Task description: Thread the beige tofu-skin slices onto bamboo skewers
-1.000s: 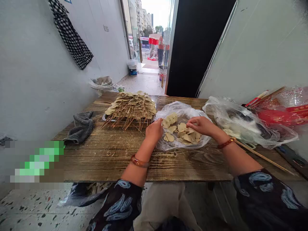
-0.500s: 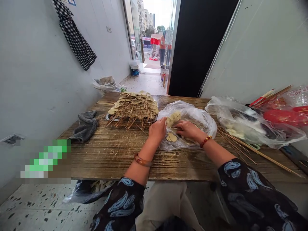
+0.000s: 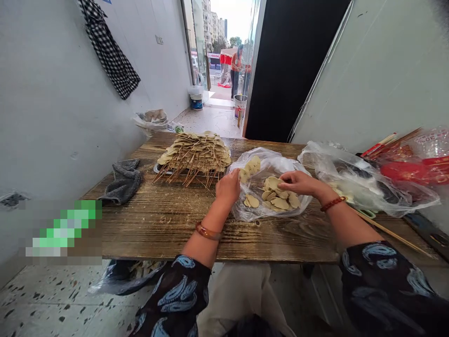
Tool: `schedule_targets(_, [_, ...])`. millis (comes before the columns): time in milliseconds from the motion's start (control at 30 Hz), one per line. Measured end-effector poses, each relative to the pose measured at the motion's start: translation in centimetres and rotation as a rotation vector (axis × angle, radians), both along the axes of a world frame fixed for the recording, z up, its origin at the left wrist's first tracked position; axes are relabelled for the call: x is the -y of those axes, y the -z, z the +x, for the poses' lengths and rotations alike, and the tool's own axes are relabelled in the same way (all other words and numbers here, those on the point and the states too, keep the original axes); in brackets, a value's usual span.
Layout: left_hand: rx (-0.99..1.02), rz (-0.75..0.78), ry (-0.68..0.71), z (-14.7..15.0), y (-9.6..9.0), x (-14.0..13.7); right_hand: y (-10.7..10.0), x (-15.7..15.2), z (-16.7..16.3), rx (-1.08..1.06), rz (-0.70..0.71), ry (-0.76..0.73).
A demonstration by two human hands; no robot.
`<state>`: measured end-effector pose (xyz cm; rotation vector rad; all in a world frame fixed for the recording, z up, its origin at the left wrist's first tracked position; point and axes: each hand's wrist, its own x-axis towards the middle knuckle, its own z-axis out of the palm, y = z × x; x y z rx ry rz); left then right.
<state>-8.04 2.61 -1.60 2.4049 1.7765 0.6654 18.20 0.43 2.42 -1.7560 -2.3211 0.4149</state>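
My left hand (image 3: pixel 228 187) is closed round a skewer threaded with thin pale-yellow slices (image 3: pixel 250 167), which look like potato; its stick is hidden in the fingers. Over a heap of loose slices (image 3: pixel 278 199) on a clear plastic bag (image 3: pixel 242 213), my right hand (image 3: pixel 296 182) pinches one oval slice (image 3: pixel 273 183) by its edge. A smaller cluster of slices (image 3: pixel 251 201) lies on the bag between the hands. To the left, a metal tray (image 3: pixel 156 169) carries a high stack of finished skewers (image 3: pixel 196 152), sticks pointing toward me.
A grey cloth (image 3: pixel 122 182) lies at the table's left. On the right are another plastic bag (image 3: pixel 351 173), long bare sticks (image 3: pixel 393 231) and red packaging (image 3: pixel 403 172). Below the front edge is a lined bin (image 3: pixel 129 276). Beyond the table, a person (image 3: pixel 236 70) stands outside the doorway.
My right hand has moved away from the skewer to the right, uncovering the heap, and now pinches a slice. My left hand keeps the skewer nearly in place.
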Motion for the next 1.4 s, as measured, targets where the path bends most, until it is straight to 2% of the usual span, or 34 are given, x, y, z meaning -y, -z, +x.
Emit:
schedule_targets(100, [-0.021,-0.038,-0.011,-0.1,0.0,0.0,1.1,-0.7,-0.5,0.109,0.057,0.05])
schedule_targets(200, [-0.025,-0.041,0.008,0.0,-0.1,0.0,1.7,-0.6,-2.0,0.086,0.205,0.046])
schedule_targets(300, [-0.034,-0.015,0.032,0.0,0.0,0.0,1.6,0.4,-4.7,0.011,0.308,-0.139])
schedule_targets(400, [-0.029,0.032,0.041,0.0,0.1,-0.1,1.3,1.9,-7.9,0.03,0.275,-0.4])
schedule_targets(500, [0.028,0.099,0.046,-0.1,-0.1,-0.1,1.3,2.8,-10.2,0.129,0.258,-0.462])
schedule_targets(567, [0.114,0.152,0.054,-0.2,-0.4,0.0,1.3,3.1,-10.8,0.167,0.255,-0.451])
schedule_targets(667, [0.284,0.239,0.044,-0.6,-1.0,0.1,1.2,3.5,-10.2,0.099,0.231,-0.422])
schedule_targets(767, [0.453,0.337,0.015,-1.2,-1.5,-0.1,1.2,3.8,-8.0,-0.027,0.175,-0.353])
schedule_targets(833, [0.556,0.395,-0.013,-1.7,-1.7,-0.3,1.2,3.7,-6.0,-0.054,0.127,-0.247])
schedule_targets(933, [0.681,0.463,-0.079,-2.2,-1.9,-0.7,1.1,3.3,-3.6,0.039,0.116,-0.134])
schedule_targets(1033, [0.748,0.5,-0.115,-2.5,-2.1,-0.8,0.6,3.0,-3.6,0.112,0.199,-0.109])
schedule_targets(1133, [0.765,0.513,-0.105,-2.6,-2.2,-0.7,0.2,3.0,-6.8,0.071,0.308,-0.179])
schedule_targets(1200, [0.76,0.506,-0.101,-2.5,-2.1,-0.7,0.5,3.0,-10.0,0.117,0.341,-0.282])
schedule_targets(1300, [0.746,0.481,-0.114,-2.6,-1.9,-0.9,1.7,2.3,-14.4,0.157,0.355,-0.354])
schedule_targets(1400, [0.74,0.474,-0.113,-2.6,-1.6,-1.0,3.0,1.3,-16.8,0.244,0.413,-0.348])
